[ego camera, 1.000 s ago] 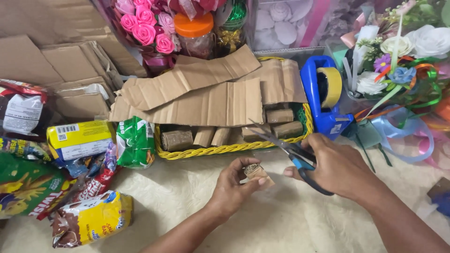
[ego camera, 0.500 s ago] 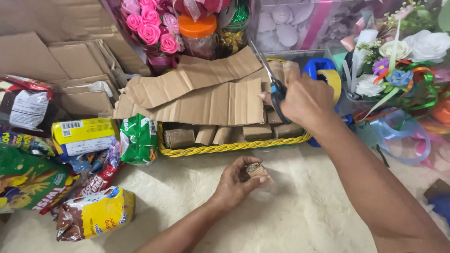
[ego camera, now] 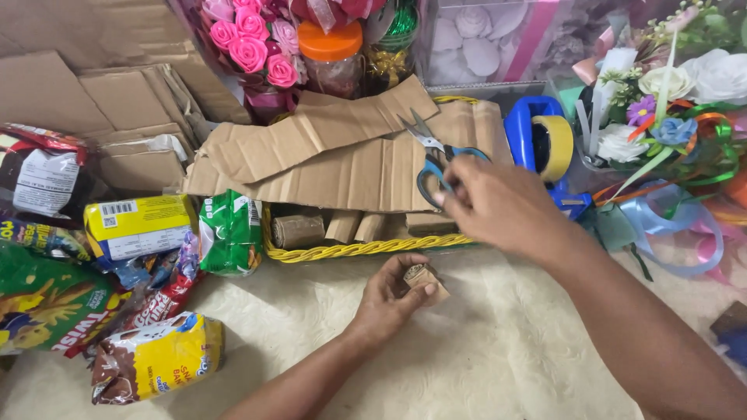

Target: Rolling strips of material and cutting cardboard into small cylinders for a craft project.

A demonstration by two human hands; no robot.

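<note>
My left hand (ego camera: 387,297) pinches a small rolled piece of brown cardboard (ego camera: 425,278) just above the cream cloth, in front of the basket. My right hand (ego camera: 502,206) reaches over the yellow woven basket (ego camera: 350,249). Its fingertips rest at the lower handle of the blue-handled scissors (ego camera: 433,152). The scissors lie flat on the corrugated cardboard strips (ego camera: 334,159) that cover the basket, blades pointing up and to the left. Several cardboard rolls (ego camera: 298,230) stand inside the basket under the strips.
Snack packets lie at the left: a green one (ego camera: 229,233), a yellow box (ego camera: 138,225), a yellow-brown bag (ego camera: 159,356). A blue tape dispenser (ego camera: 541,140) stands right of the basket. Pink roses (ego camera: 249,43), an orange-lidded jar (ego camera: 332,50) and ribbons (ego camera: 669,225) crowd the back and right.
My right hand carried the scissors from near my left hand up over the basket and laid them on the cardboard strips. My left hand kept the cardboard roll in place.
</note>
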